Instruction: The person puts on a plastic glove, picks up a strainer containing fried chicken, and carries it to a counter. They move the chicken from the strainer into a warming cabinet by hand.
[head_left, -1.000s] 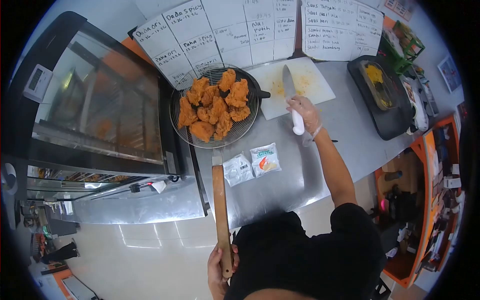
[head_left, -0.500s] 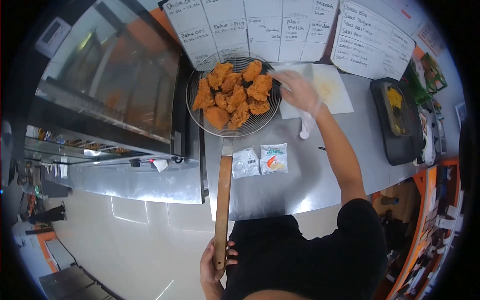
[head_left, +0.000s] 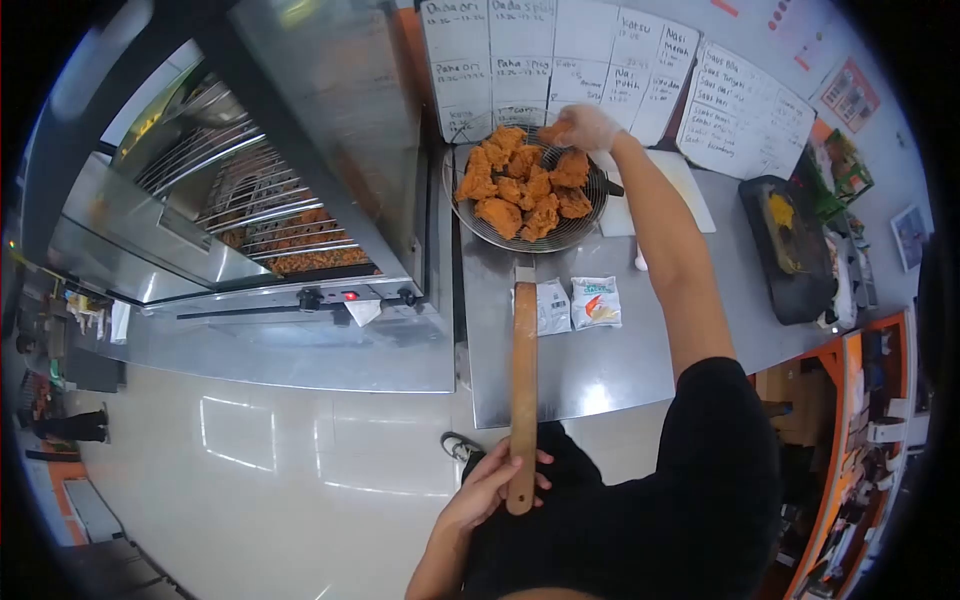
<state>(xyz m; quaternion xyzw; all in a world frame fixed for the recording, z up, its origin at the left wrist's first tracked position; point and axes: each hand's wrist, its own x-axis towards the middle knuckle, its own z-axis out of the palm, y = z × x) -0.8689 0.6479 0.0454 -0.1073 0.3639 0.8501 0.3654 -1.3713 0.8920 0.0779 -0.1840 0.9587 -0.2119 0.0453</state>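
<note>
A round wire skimmer basket holds several pieces of orange fried chicken above the steel counter. Its long wooden handle runs back toward me, and my left hand grips the handle's end near my waist. My right hand, in a clear plastic glove, is at the basket's far rim and closes on one chicken piece there.
A glass-fronted warming cabinet with wire racks stands to the left. A white cutting board lies behind the basket, two sauce sachets lie near it, a black tray sits at right. Handwritten sheets cover the wall.
My right hand let go of the knife, crossed over the cutting board and now holds a chicken piece at the basket's far rim. The view swung left toward the cabinet.
</note>
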